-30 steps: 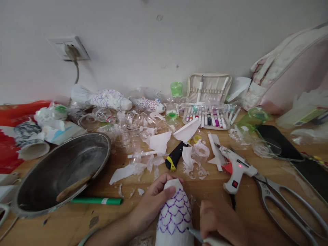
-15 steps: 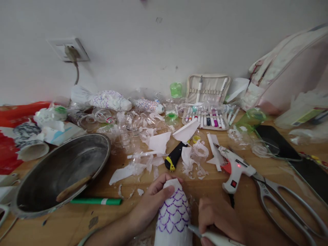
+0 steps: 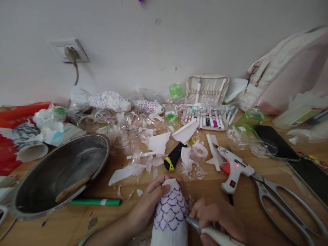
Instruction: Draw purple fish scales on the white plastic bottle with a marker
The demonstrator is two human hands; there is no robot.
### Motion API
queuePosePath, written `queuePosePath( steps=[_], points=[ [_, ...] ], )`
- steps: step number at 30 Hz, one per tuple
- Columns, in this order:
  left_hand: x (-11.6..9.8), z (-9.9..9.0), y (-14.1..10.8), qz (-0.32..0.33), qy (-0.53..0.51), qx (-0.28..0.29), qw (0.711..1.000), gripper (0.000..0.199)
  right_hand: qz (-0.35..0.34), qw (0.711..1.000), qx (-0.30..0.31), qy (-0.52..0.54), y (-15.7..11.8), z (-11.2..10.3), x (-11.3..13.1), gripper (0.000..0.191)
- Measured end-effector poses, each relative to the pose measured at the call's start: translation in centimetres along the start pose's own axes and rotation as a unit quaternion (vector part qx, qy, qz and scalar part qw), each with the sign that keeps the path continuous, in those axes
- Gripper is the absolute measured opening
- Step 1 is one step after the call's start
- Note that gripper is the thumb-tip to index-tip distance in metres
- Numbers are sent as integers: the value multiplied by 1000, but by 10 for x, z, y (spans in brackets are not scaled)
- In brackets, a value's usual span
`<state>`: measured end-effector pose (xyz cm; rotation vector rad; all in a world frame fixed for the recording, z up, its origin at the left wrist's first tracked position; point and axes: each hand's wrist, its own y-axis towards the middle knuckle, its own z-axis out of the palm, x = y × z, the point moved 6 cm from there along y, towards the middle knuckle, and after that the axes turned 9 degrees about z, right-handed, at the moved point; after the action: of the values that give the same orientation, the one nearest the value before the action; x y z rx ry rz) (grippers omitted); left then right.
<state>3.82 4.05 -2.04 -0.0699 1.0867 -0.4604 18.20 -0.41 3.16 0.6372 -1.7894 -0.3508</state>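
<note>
A white fish-shaped body (image 3: 170,213) with purple scale outlines lies at the bottom centre, its lower end cut off by the frame. My left hand (image 3: 155,193) is wrapped round its narrow upper end, the thumb on top. My right hand (image 3: 214,218) grips a white marker (image 3: 214,235) with a grey tip section, whose point meets the right edge of the scales. Farther back lie a larger white fish with purple scales (image 3: 110,101) and a smaller one with dark and reddish scales (image 3: 147,106).
A metal basin (image 3: 61,171) stands left, a green marker (image 3: 96,202) beside it. Ahead are a black-yellow cutter (image 3: 174,157), paper scraps (image 3: 159,142) and a marker case (image 3: 207,89). At right lie a glue gun (image 3: 235,167), scissors (image 3: 287,201) and a phone (image 3: 275,141).
The scaled body has shifted slightly left and tilted a little. My right hand and the marker have moved left and slightly up along its right edge.
</note>
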Motion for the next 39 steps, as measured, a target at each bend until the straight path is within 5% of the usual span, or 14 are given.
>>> queuePosePath(
  steps=[8,11,19,39],
  points=[
    [1,8,-8,2,-144,-25,989,12,-29,998,36,36,15,-6,17,18],
    [-3,7,-8,23,-115,-24,993,13,-19,999,11,31,17,-8,14,20],
    [-5,-4,2,32,84,3,996,26,-65,995,76,27,18,3,18,31],
    [-2,-3,1,1,65,-1,998,26,-79,994,62,-42,20,10,20,38]
  ],
)
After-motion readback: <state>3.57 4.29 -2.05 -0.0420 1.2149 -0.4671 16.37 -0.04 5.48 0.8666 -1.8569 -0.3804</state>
